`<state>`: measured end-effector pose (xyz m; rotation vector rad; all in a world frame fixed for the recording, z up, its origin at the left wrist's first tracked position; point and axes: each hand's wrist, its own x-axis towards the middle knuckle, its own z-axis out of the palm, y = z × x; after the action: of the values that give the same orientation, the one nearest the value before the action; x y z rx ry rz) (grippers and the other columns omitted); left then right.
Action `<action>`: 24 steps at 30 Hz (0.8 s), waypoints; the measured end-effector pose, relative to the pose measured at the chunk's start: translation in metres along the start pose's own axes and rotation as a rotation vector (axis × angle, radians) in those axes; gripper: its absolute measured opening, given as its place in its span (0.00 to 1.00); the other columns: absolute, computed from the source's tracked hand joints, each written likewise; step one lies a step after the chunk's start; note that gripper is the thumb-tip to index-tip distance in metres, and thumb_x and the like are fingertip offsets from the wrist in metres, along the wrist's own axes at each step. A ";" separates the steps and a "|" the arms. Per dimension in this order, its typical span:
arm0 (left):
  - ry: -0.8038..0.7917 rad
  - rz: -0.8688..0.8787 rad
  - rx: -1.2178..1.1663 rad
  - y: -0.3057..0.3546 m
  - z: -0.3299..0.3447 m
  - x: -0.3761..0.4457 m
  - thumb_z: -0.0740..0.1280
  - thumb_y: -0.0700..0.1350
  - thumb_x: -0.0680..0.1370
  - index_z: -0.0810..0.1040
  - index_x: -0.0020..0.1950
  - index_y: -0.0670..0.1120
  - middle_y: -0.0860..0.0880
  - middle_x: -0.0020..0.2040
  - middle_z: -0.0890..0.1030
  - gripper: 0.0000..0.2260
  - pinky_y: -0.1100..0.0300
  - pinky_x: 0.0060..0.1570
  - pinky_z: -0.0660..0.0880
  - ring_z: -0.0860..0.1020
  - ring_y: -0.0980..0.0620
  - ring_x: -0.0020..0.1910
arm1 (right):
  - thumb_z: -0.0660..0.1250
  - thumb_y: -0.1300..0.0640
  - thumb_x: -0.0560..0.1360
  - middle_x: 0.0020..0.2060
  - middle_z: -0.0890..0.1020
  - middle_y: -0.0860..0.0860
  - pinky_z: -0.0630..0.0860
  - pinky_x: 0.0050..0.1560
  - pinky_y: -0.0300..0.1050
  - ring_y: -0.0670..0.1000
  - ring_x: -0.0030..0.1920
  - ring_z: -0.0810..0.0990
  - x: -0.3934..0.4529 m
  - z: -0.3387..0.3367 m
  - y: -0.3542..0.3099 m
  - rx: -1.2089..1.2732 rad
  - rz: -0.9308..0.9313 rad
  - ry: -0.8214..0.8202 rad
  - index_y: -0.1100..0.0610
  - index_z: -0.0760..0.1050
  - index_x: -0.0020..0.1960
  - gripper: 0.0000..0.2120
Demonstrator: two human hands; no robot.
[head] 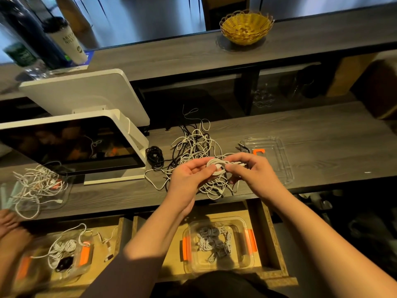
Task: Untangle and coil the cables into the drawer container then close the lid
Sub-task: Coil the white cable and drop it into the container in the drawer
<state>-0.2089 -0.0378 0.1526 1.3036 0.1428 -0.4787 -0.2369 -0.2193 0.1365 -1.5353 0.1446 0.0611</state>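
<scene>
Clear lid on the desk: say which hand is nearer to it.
Right. The right hand pinches the white coil just left of the lid; the left hand is farther left, beyond the coil.

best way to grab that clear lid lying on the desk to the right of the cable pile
Take the clear lid by its long right edge, coming in from the right. It lies flat on the desk, that side is bare, and the cable pile crowds its left edge by the orange latch.

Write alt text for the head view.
Both hands, left hand and right hand, hold a white coil above a cable tangle on the desk. Below, a drawer's open container holds coiled cables; its lid lies on the desk.
</scene>
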 end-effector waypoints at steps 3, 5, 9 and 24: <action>-0.079 -0.122 -0.211 -0.001 -0.001 0.000 0.71 0.38 0.69 0.81 0.56 0.40 0.42 0.49 0.86 0.16 0.61 0.49 0.81 0.84 0.51 0.47 | 0.70 0.65 0.76 0.45 0.85 0.57 0.80 0.40 0.45 0.53 0.38 0.81 0.000 -0.001 -0.001 0.065 0.052 -0.044 0.61 0.83 0.50 0.05; -0.099 -0.173 -0.291 -0.003 -0.002 0.000 0.70 0.37 0.69 0.81 0.56 0.39 0.43 0.48 0.86 0.15 0.61 0.48 0.82 0.84 0.51 0.46 | 0.69 0.65 0.76 0.46 0.84 0.58 0.78 0.38 0.42 0.51 0.38 0.80 0.000 -0.001 -0.001 0.107 0.094 -0.074 0.63 0.82 0.51 0.06; -0.106 -0.220 -0.313 -0.003 -0.001 0.001 0.68 0.35 0.70 0.80 0.53 0.39 0.43 0.44 0.86 0.12 0.62 0.40 0.82 0.84 0.52 0.41 | 0.67 0.65 0.77 0.44 0.81 0.58 0.78 0.37 0.38 0.49 0.35 0.78 -0.001 -0.003 0.000 0.166 0.200 -0.165 0.67 0.80 0.55 0.08; -0.202 -0.136 0.784 0.004 -0.020 0.009 0.69 0.55 0.79 0.82 0.40 0.47 0.52 0.29 0.80 0.13 0.61 0.33 0.70 0.72 0.55 0.28 | 0.66 0.65 0.78 0.36 0.82 0.50 0.78 0.38 0.37 0.48 0.33 0.79 -0.020 -0.003 0.007 0.034 0.229 -0.255 0.67 0.79 0.54 0.08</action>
<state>-0.1962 -0.0205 0.1475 2.0044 -0.1448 -0.8268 -0.2582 -0.2210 0.1319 -1.4582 0.1170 0.4324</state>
